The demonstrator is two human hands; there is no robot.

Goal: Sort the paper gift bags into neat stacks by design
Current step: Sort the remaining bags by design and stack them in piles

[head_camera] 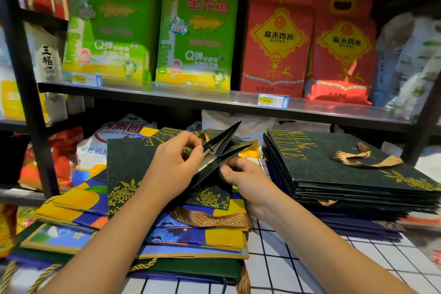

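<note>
Left hand (175,164): centre of frame; fingers curled, grip pinching the upper flap of the green bag (133,169) near its rim.
Right hand (241,174): just right of the left hand; grip pinching the lower flap of the same bag, fingers curled under the edge.
Green bag: centre, dark green with gold print; mouth end lifted and spread into a V between the two hands, points toward upper right; rest lies flat on the mixed pile (181,236).
Mixed pile: lower left; blue-and-yellow bags and green ones overlapping untidily, gold ribbon handles showing.
Green stack (346,174): right of frame, squared up, gold handle on top; apart from both hands.
Table (310,270): lower right, white cloth with black grid.
Shelf (214,98): upper half; green and red rice packs, price tags.
</note>
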